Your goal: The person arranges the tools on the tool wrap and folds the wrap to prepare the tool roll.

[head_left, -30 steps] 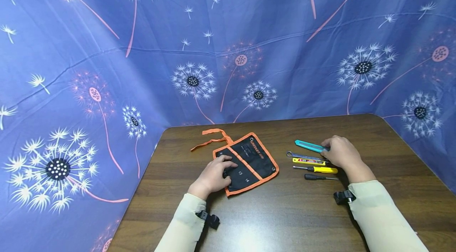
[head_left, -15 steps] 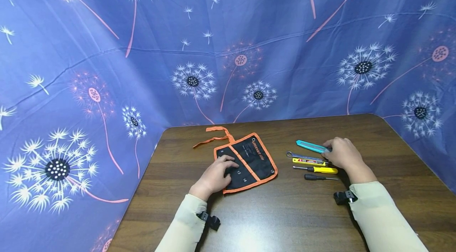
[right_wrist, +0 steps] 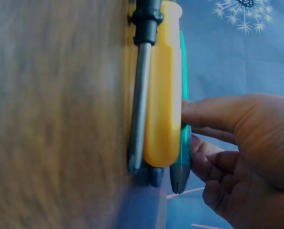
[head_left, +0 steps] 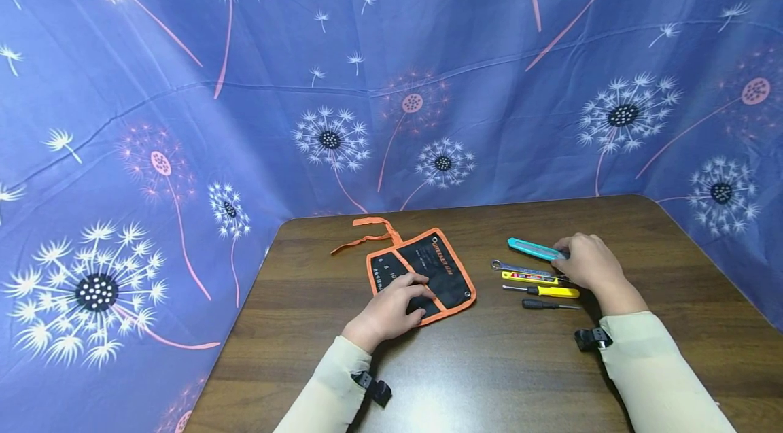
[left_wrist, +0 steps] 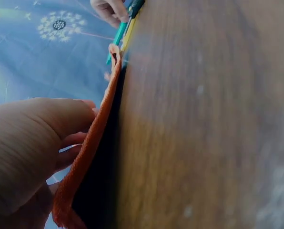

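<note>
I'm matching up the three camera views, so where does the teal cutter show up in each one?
Head: the teal cutter lies right of centre, below mid-height, its right end at the right hand.
Left wrist: small, near the top edge and left of centre, slanting down to the left.
Right wrist: right of centre, running up and down beside a yellow handle.
Shared landmark: the right hand, at the cutter in all three.

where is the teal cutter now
In the head view's right half, the teal cutter is in the right hand's grip, just beyond the wrench.
</note>
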`<action>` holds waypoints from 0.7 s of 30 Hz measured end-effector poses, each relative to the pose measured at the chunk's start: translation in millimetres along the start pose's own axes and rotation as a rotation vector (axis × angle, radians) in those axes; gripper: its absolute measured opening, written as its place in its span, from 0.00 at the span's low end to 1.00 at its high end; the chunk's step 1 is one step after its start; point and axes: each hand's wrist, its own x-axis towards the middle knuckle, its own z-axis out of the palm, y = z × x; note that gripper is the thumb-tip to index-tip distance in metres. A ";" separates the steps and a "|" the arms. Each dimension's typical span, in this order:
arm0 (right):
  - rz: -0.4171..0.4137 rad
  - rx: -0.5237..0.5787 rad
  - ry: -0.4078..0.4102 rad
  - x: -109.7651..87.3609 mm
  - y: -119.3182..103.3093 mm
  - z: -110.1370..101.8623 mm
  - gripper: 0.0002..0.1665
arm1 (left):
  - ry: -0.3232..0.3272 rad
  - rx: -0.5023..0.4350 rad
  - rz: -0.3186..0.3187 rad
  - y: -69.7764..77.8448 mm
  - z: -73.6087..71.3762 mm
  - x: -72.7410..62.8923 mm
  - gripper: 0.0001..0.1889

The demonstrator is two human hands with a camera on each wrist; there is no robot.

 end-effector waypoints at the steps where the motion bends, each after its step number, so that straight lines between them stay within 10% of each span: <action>1: -0.006 0.001 0.000 0.0 -0.5 -1.2 0.21 | -0.008 0.007 0.009 1.0 0.8 0.1 0.16; 21: -0.152 0.062 0.056 -4.5 -39.6 -20.0 0.23 | -0.033 0.063 0.028 0.7 -0.2 -2.2 0.16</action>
